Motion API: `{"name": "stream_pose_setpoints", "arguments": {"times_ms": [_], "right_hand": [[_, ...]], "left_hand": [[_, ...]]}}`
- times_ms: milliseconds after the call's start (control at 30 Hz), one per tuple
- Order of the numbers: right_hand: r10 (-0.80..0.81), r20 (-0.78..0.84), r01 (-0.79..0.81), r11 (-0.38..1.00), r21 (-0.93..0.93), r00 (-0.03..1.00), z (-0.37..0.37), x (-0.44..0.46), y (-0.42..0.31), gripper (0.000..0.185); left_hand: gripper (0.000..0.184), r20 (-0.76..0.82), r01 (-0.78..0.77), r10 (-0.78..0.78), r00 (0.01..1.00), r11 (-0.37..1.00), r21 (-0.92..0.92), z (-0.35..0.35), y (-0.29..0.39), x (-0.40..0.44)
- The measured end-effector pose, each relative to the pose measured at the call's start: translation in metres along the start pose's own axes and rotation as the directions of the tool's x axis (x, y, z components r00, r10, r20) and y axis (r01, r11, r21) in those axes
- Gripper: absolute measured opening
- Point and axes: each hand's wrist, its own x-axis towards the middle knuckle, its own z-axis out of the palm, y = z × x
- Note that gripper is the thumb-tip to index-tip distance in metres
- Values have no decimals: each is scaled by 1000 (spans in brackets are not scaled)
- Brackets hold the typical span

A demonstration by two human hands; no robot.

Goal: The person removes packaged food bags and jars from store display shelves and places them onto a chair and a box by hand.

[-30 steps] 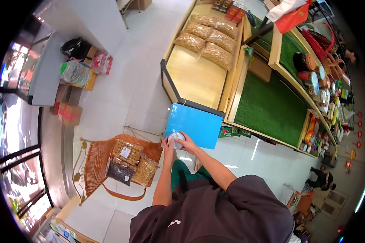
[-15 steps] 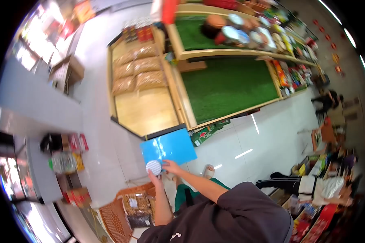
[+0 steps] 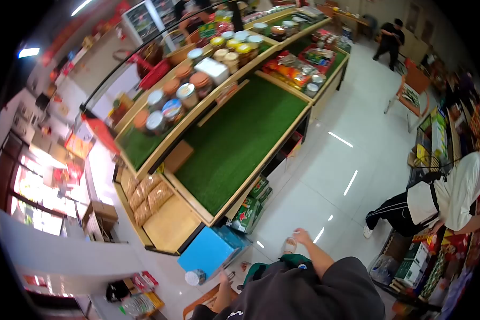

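A white round tub (image 3: 195, 277) stands at the near left corner of a bright blue box (image 3: 210, 250). My left hand (image 3: 225, 286) is to the right of the tub, apart from it, with its fingers stretched out and nothing visible in them. My right hand (image 3: 303, 236) hangs over the floor to the right of the blue box, fingers loosely apart and holding nothing that I can see. Both hands look small and slightly blurred.
A wooden display stand with green matting (image 3: 240, 144) carries jars (image 3: 186, 95) on its upper shelf. Bagged goods (image 3: 149, 197) lie on the lower wooden stand. Green cartons (image 3: 248, 213) sit below. A person in white (image 3: 456, 194) bends at right; another person (image 3: 392, 45) stands farther back.
My left hand has let go of the tub, which now rests on the blue box. My right hand has moved away to the right. The view has swung up and right.
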Motion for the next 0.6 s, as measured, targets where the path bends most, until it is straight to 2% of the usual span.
{"name": "stream_pose_setpoints", "arguments": {"times_ms": [33, 67, 100, 133, 167, 200, 233, 267, 333, 367, 433, 467, 567, 600], "right_hand": [[-86, -198, 55, 986, -157, 976, -23, 15, 42, 30], [32, -307, -66, 993, -100, 951, -54, 18, 72, 29], [150, -405, -179, 983, -33, 902, -77, 20, 88, 29], [159, -417, -184, 983, -21, 895, -95, 14, 93, 29], [381, -399, -266, 912, 314, 834, -117, -1, 96, 28], [573, -308, -305, 732, 610, 759, -136, -9, 98, 27], [578, -317, -303, 729, 614, 752, -144, -11, 105, 27], [571, -294, -286, 713, 640, 766, -144, -17, 114, 26], [563, -230, -279, 674, 685, 794, -139, -27, 123, 26], [560, -188, -288, 651, 702, 807, -135, -29, 123, 26], [563, -123, -316, 617, 721, 818, -123, -23, 125, 28], [542, -99, -331, 637, 696, 834, -123, -21, 122, 29], [499, -56, -352, 683, 640, 865, -147, -15, 106, 32], [484, -46, -348, 688, 637, 874, -159, -10, 104, 32]], "left_hand": [[76, 5, -16, 16, 1000, 1000, 24, 31, 12, -4], [68, 63, -119, 106, 992, 962, 248, 67, 27, -10], [60, 140, -224, 180, 974, 865, 448, 106, 49, -17], [59, 279, -294, 160, 947, 784, 547, 141, 81, -37], [54, 496, -587, 342, 798, 628, 511, 178, 97, -29], [49, 596, -794, 531, 602, 479, 376, 221, 100, 3], [44, 649, -665, 282, 707, 577, 474, 252, 143, -67], [43, 669, -540, 216, 711, 778, 323, 288, 149, -67], [44, 738, -603, 225, 636, 742, 293, 345, 179, -120], [44, 745, -605, 222, 629, 741, 290, 368, 188, -139], [45, 843, -804, 274, 463, 531, 269, 405, 204, -165], [45, 864, -822, 254, 434, 504, 265, 420, 210, -171], [43, 850, -802, 255, 461, 528, 277, 452, 211, -131], [42, 818, -842, 322, 476, 434, 319, 455, 212, -119]]}}
